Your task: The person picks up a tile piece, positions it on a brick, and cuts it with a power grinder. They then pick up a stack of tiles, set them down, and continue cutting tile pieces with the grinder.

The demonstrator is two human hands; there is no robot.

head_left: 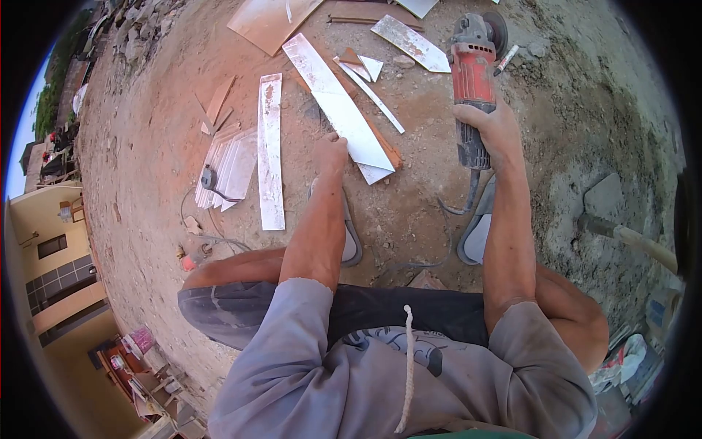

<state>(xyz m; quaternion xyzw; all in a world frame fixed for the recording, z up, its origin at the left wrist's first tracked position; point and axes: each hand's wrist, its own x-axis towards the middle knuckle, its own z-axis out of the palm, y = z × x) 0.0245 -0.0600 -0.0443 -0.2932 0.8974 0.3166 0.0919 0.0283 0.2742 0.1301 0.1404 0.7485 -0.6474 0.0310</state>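
In the head view my right hand point(495, 130) is wrapped round the dark rear body of a red angle grinder point(474, 77), whose disc point(496, 34) points up and away from me. My left hand point(331, 154) is closed at the left edge of a long white tile strip point(342, 110), which lies slanted on the dirt over a reddish-brown piece. Whether its fingers pinch the strip or only rest against it is hidden. A second white strip point(270, 154) lies left of that hand. A white marker-like stick point(507, 60) is beside the grinder.
Stacked tile pieces point(232, 164) lie at the left with a small round tool point(209, 177) on them. A large tile point(270, 23) and another strip point(412, 44) lie farther off. The grinder's cable point(447, 245) runs between my feet. A wooden-handled tool point(643, 247) lies right.
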